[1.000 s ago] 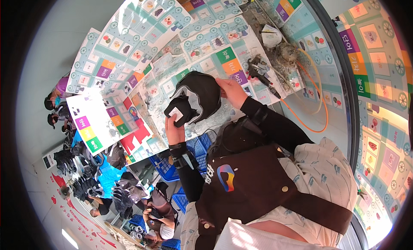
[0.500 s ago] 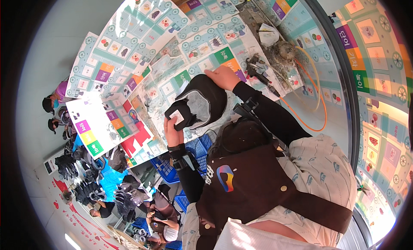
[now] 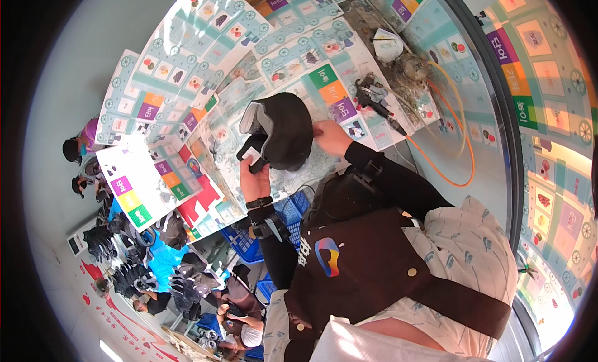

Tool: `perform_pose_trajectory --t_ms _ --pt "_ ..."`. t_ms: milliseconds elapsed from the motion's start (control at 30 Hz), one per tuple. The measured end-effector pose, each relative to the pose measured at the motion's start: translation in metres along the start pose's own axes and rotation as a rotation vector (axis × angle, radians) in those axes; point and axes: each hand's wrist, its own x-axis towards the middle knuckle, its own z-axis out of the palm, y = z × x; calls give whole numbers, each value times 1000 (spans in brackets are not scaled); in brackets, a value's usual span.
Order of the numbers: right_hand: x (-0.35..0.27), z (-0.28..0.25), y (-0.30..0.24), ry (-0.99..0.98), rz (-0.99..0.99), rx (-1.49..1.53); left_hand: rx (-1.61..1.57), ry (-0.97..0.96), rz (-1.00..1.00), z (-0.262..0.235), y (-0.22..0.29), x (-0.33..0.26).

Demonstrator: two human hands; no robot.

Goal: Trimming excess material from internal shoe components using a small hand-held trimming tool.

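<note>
A black cap [image 3: 288, 128] with a pale grey lining is held up over the printed-sheet worktop. My left hand [image 3: 254, 182] grips its lower left part, thumb beside a small white label [image 3: 252, 154]. At the cap's right side is my right hand [image 3: 333, 139], its fingertips closed on the edge. What those fingertips pinch is partly hidden behind the cap. The lining shows only along the cap's left side.
A black air-gun-like tool [image 3: 375, 103] with an orange hose [image 3: 464, 175] lies right of the worktop [image 3: 324, 166]. A white cup-shaped piece [image 3: 387, 45] sits beyond it. Printed boards [image 3: 180, 63] stand on the left. Blue baskets [image 3: 246, 243] are below; people and piled caps [image 3: 134, 262] are farther left.
The cap has turned, so its outer black side now faces me more and less lining shows. My right hand has moved from its top edge down to its right side.
</note>
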Motion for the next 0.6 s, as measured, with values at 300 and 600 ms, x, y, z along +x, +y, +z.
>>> perform_pose_trajectory --t_ms 300,600 --pt "27 -106 108 654 49 -1180 312 71 72 -28 5 98" --pt "29 -138 81 518 25 -824 401 82 32 -19 -21 167"
